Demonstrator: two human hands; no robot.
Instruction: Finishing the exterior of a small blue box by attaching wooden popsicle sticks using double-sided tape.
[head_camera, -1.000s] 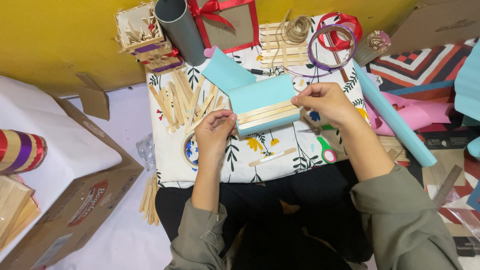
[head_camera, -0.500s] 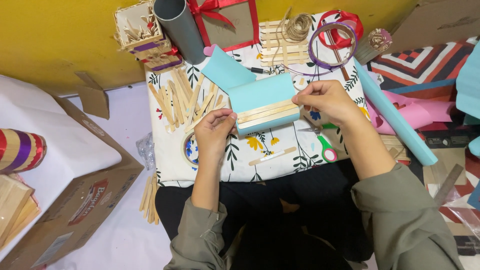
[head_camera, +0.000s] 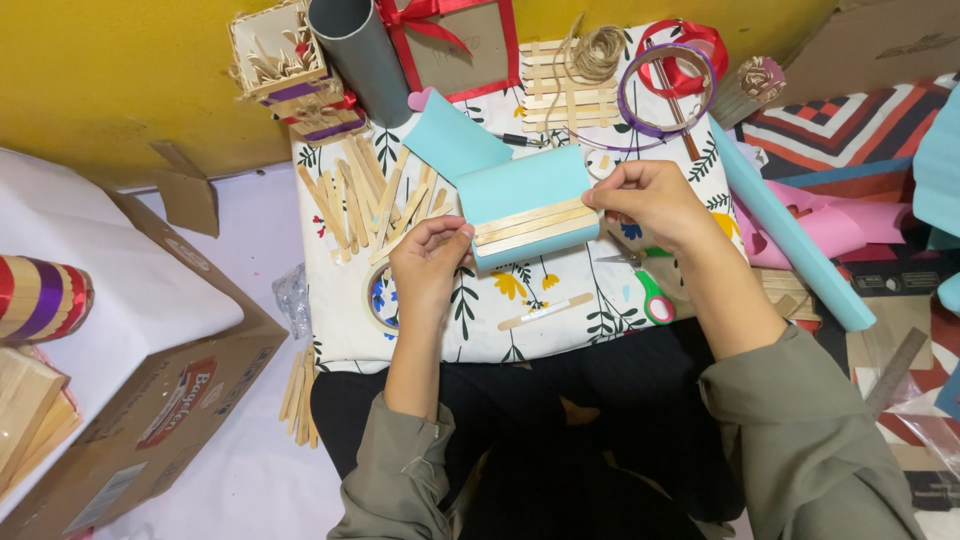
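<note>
A: Where is the light blue paper piece located?

B: It is held above the floral cloth, near the cloth's middle. Three wooden sticks are laid side by side across its lower part, with a strip of blue paper visible under them.

A: How is the left hand engaged?

B: Its fingers are pinched on the left end of the paper piece, at the stick ends. The piece is grasped there, with the thumb on top.

A: And the right hand?

B: Its fingers are closed on the right edge of the same paper piece, level with the sticks. The piece is thus gripped at both ends.

A: What is placed around the paper piece?

B: Loose wooden sticks are scattered on the cloth to the left of it. A second blue sheet is seen just behind it, and a grey tube further behind that. A flat frame of sticks with a twine coil is located behind it to the right. Green-handled scissors are lying on the cloth just below the right hand. A rolled blue paper tube is positioned to the right of the paper piece, past the cloth's edge. A tape roll is partly hidden under the left wrist.
</note>
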